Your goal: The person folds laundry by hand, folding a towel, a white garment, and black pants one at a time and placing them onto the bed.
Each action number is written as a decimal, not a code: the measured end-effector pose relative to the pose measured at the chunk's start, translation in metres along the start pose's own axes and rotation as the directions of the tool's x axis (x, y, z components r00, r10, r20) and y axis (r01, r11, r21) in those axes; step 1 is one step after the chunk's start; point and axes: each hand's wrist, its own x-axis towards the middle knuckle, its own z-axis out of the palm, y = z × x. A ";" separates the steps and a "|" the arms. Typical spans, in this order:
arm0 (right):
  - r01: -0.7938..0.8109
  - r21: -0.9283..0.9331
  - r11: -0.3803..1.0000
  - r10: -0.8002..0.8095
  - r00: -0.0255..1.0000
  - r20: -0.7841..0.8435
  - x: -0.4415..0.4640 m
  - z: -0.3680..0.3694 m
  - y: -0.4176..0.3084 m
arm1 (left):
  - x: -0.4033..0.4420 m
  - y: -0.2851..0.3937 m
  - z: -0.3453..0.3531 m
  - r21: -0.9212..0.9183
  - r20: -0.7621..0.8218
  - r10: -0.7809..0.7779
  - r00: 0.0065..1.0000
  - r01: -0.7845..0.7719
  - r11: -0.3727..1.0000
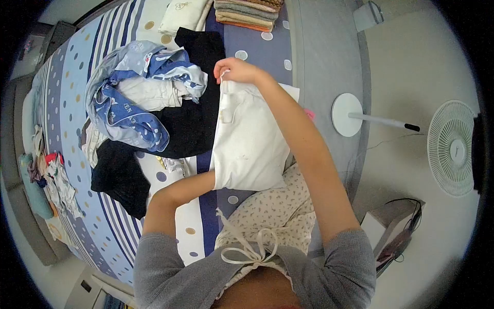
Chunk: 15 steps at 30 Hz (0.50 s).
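A white cloth garment (pixel 252 139) hangs over the near edge of the bed, in front of my body. My right hand (pixel 234 70) pinches its upper edge at the far corner, beside black clothing (pixel 190 126). My left forearm reaches into or under the garment from the left, and the cloth hides that hand. Just left of the garment, a blue patterned cloth (pixel 126 110) lies bunched over the black clothing, with a white piece (pixel 149 93) in its middle.
Folded towels (pixel 247 14) and a folded white item (pixel 184 15) sit at the far side of the striped bedding (pixel 72 103). More clothes (pixel 62 185) lie far left. A round white stand base (pixel 347 115) and a fan (pixel 455 149) are on the right.
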 end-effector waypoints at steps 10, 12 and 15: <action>-0.029 -0.660 0.750 -0.285 0.887 -0.363 -0.010 0.036 -0.009 | 0.001 0.001 0.010 0.018 0.013 -0.007 1.000 0.007 1.000; 0.035 -0.682 0.730 -0.420 0.810 -0.409 -0.023 0.050 -0.018 | -0.002 0.004 0.008 0.045 0.023 -0.021 1.000 0.020 0.999; 0.014 -0.521 0.853 -0.366 0.729 -0.579 -0.060 0.062 -0.022 | -0.012 0.031 -0.010 0.210 0.105 -0.125 0.987 0.101 0.972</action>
